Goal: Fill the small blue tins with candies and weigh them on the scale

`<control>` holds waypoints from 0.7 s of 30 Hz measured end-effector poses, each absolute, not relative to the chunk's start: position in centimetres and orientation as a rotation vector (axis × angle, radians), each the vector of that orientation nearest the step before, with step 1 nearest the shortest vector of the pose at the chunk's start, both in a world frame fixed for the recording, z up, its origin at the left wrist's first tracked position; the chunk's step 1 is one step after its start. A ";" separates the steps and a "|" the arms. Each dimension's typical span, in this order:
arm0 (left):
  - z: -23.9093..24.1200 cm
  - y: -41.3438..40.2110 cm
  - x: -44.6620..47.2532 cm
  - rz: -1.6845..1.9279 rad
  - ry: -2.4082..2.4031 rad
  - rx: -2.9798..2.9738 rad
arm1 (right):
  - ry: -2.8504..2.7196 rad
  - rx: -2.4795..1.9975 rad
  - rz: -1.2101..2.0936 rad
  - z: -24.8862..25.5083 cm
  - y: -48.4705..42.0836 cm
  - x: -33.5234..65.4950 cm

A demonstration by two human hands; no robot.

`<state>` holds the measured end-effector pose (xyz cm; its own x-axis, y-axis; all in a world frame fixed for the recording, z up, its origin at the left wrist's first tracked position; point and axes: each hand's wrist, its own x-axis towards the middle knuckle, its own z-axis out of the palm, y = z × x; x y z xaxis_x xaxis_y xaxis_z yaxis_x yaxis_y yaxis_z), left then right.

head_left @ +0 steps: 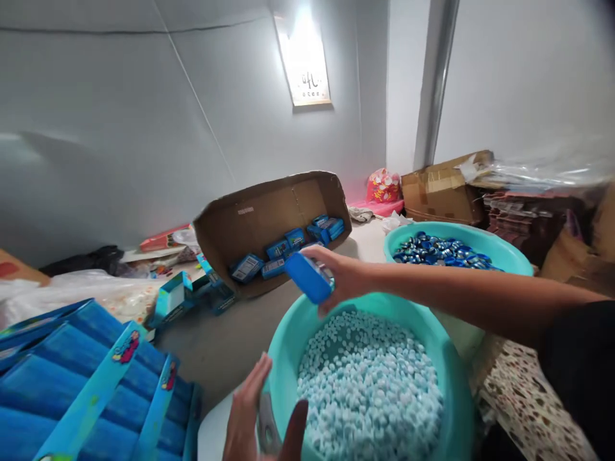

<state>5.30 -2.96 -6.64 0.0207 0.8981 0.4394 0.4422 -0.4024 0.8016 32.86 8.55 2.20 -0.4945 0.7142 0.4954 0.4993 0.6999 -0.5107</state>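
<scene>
My right hand [331,275] grips a small blue tin [307,276] with rounded corners, tilted above the far rim of a turquoise basin [283,333]. Many pale blue and white candy-like pieces [375,384] fill this basin. At its near left rim, my left hand [250,410] is curved round a grey metallic piece [268,426], thumb and fingers on either side; most of that piece is hidden. Beyond my right hand, a cardboard box [269,211] lies on its side, with several blue printed packs [276,250] inside.
Blue display boxes [72,365] are stacked at the left. A second turquoise basin [519,259] at the right holds many blue and silver pieces [442,250]. Behind it stand a brown carton [442,192] and clear plastic wrap [542,174]. A pale wall [120,115] closes the back.
</scene>
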 end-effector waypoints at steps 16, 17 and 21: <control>-0.9 1.7 10.4 1.272 0.958 0.852 | -2.267 -1.722 0.436 -1.9 0.3 31.2; -0.9 1.9 10.4 1.321 0.923 0.824 | -2.255 -1.861 0.524 -2.3 0.7 31.5; -1.3 2.4 10.2 1.389 0.828 0.782 | -2.264 -2.217 0.796 -3.6 1.2 31.4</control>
